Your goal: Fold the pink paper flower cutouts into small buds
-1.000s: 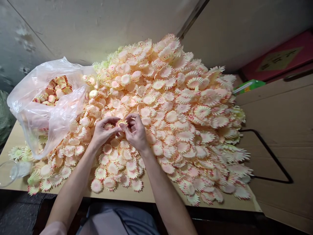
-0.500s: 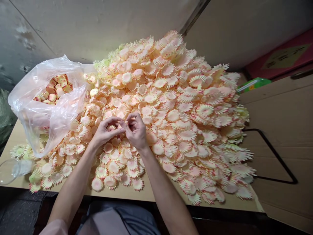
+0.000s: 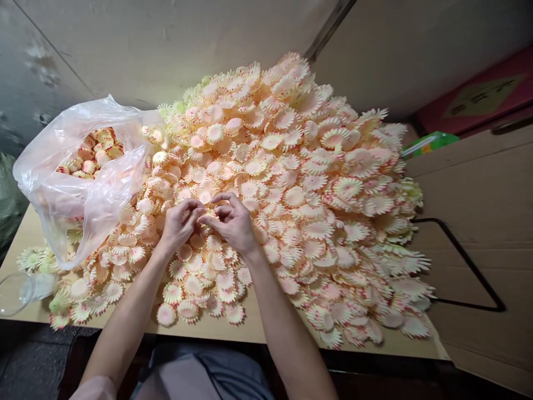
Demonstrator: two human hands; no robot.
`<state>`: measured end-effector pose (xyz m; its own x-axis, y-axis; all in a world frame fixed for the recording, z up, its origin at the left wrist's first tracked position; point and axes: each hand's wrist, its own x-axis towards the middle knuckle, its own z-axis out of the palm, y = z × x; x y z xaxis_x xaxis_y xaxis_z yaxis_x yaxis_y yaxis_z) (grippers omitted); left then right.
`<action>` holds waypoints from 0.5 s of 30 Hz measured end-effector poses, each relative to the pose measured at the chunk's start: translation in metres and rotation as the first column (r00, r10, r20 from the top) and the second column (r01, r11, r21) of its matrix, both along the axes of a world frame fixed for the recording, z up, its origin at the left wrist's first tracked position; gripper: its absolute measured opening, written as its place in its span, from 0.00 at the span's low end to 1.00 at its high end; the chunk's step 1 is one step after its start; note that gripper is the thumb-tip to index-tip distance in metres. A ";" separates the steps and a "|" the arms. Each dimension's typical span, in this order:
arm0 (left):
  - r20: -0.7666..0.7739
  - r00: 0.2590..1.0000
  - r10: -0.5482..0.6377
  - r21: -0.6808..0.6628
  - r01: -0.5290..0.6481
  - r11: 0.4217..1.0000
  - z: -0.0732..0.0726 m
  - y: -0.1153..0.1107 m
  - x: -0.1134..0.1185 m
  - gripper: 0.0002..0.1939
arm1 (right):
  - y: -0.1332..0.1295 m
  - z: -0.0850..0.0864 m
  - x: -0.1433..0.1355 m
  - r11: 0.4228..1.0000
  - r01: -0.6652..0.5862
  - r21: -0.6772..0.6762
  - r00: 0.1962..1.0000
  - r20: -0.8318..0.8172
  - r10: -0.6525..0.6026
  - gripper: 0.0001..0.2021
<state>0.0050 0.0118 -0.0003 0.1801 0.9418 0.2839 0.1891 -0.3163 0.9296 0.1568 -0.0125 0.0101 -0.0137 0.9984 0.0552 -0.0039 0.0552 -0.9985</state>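
Observation:
My left hand [image 3: 180, 223] and my right hand [image 3: 234, 225] meet low over a big heap of artificial flower heads [image 3: 270, 166], cream and pale pink with red-tipped petals. Between my fingertips is a small artificial flower [image 3: 211, 213], mostly covered by them. The left thumb and fingers pinch it from one side. On the other side the right thumb and forefinger close around it, the other fingers curled. Directly below my wrists lie more loose flower heads [image 3: 194, 284], flat on the table.
A translucent plastic bag [image 3: 54, 144] at the left holds curled-up flower pieces [image 3: 97, 151]. A clear cup [image 3: 16, 294] lies at the table's [image 3: 258, 331] left edge. To the right stand a cardboard box [image 3: 483, 222] and a bent black metal bar [image 3: 474, 266]. Walls rise behind the heap.
The right hand has turned slightly and drawn a little to the right, opening a small gap from the left fingers. The left fingers have drawn together. The heap looks the same.

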 end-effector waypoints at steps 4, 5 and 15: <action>-0.002 0.996 0.084 0.030 -0.084 0.996 -0.004 0.002 0.001 0.09 | -0.001 0.001 0.000 0.998 -0.051 -0.028 0.998 -0.030 0.050 0.27; 0.010 0.996 0.091 0.020 -0.092 0.996 -0.004 0.003 0.001 0.10 | -0.001 0.002 0.000 0.998 -0.058 -0.029 0.998 -0.038 0.057 0.27; 0.317 0.935 0.158 -0.227 -0.087 0.970 0.003 0.000 0.003 0.20 | -0.001 0.007 0.007 1.000 0.009 -0.023 0.995 -0.102 -0.012 0.19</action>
